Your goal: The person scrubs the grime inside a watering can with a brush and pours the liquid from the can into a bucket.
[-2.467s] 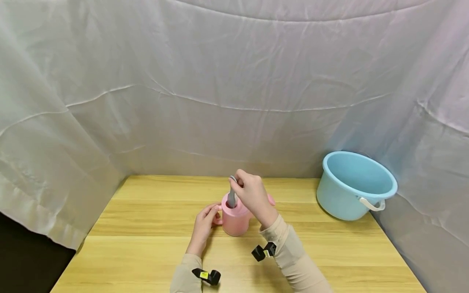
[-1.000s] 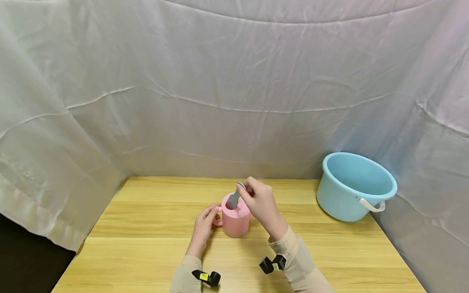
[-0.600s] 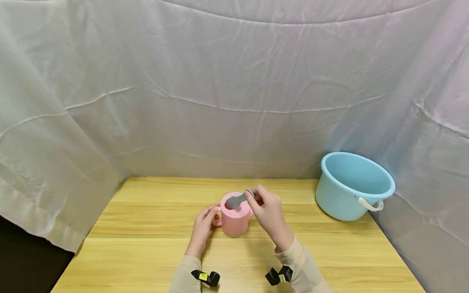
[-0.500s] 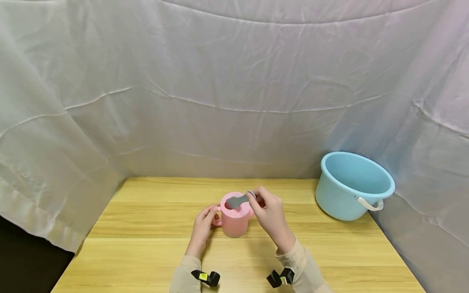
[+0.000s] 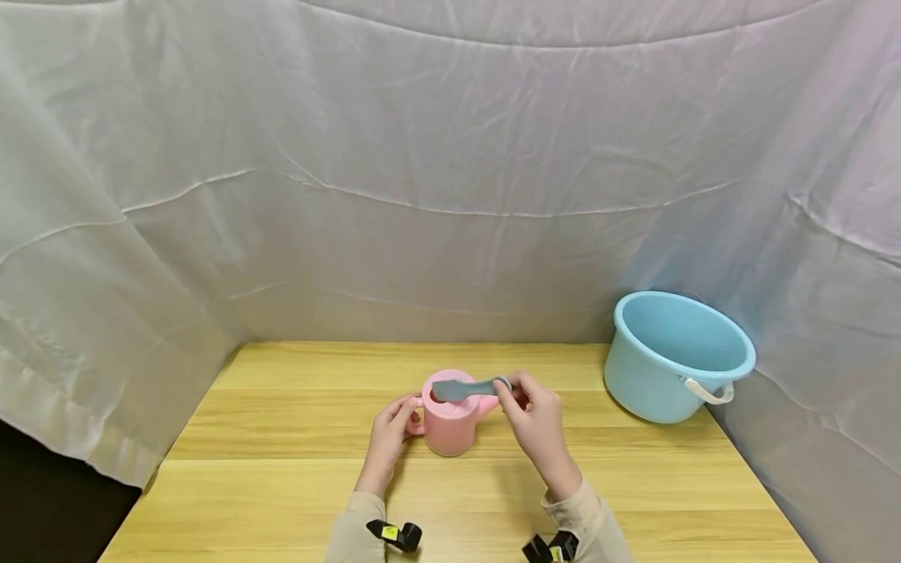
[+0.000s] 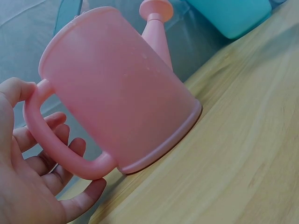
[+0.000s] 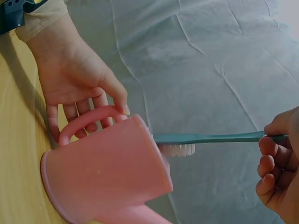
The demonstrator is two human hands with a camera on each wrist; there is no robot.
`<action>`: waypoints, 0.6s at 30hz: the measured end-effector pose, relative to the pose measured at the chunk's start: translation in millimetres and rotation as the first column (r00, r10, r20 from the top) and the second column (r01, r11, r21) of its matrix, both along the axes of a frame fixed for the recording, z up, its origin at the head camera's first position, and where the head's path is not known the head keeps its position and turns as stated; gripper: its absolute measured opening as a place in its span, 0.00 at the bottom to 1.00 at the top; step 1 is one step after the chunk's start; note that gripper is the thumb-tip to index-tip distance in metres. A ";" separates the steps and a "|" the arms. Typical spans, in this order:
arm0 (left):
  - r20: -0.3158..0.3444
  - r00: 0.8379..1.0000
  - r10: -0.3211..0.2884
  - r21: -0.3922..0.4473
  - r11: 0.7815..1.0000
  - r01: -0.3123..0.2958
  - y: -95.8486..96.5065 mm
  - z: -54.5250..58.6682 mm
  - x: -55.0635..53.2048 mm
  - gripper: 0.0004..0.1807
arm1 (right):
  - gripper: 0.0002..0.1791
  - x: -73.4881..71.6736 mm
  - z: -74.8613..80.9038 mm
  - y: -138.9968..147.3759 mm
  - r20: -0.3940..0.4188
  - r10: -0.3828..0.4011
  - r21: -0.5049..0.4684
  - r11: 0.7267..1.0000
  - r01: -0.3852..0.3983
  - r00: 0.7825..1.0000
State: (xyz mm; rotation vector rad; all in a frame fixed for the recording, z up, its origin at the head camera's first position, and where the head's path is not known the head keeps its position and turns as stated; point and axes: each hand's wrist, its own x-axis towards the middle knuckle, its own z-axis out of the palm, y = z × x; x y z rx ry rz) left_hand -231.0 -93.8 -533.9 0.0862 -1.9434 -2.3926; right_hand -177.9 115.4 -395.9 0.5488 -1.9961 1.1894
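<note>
A pink watering can [image 5: 450, 432] stands upright on the wooden table, its spout pointing right. My left hand [image 5: 389, 436] holds it by the handle [image 6: 58, 145], fingers curled around the loop. At the far end of a grey-blue brush [image 5: 464, 389], my right hand [image 5: 540, 428] pinches the handle between thumb and fingers. The brush lies almost level across the can's top, its head at the opening. White bristles [image 7: 180, 150] face down beside the rim in the right wrist view. Part of the brush head is hidden by the can there.
A light blue bucket [image 5: 647, 383] with a white handle [image 5: 709, 392] stands at the right back of the table [image 5: 296, 438]. Pale grey curtains [image 5: 422, 266] hang behind and at both sides.
My right hand has moved right and toward me, tipping the brush from steep in the can's opening to nearly level over it. My left hand stays on the can's handle.
</note>
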 end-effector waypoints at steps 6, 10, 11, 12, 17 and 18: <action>0.005 1.000 0.006 -0.004 1.000 -0.006 -0.6 -2.2 -0.7 0.23 | 0.06 0.3 -8.4 7.0 0.048 -0.020 -0.026 0.999 0.021 0.999; 0.001 1.000 0.013 -0.018 1.000 -0.013 0.1 -2.4 -0.5 0.23 | 0.08 -4.5 -22.4 14.0 0.099 -0.044 -0.048 0.998 0.049 0.994; 0.001 1.000 0.015 -0.017 1.000 -0.015 0.1 -2.1 -0.4 0.22 | 0.08 -6.7 -27.2 16.1 0.112 -0.052 -0.052 0.997 0.058 0.992; 0.001 1.000 0.017 -0.019 1.000 -0.017 0.1 -1.8 -0.2 0.22 | 0.09 -8.9 -32.1 18.5 0.123 -0.057 -0.055 0.996 0.064 0.991; 0.001 1.000 0.018 -0.012 1.000 -0.018 0.7 -0.9 0.7 0.22 | 0.07 -16.4 -46.6 29.8 0.185 -0.048 -0.059 0.997 0.060 0.982; -0.002 1.000 0.016 -0.013 1.000 -0.016 0.8 -0.8 0.9 0.23 | 0.07 -16.6 -47.5 32.0 0.198 -0.040 -0.060 0.997 0.053 0.979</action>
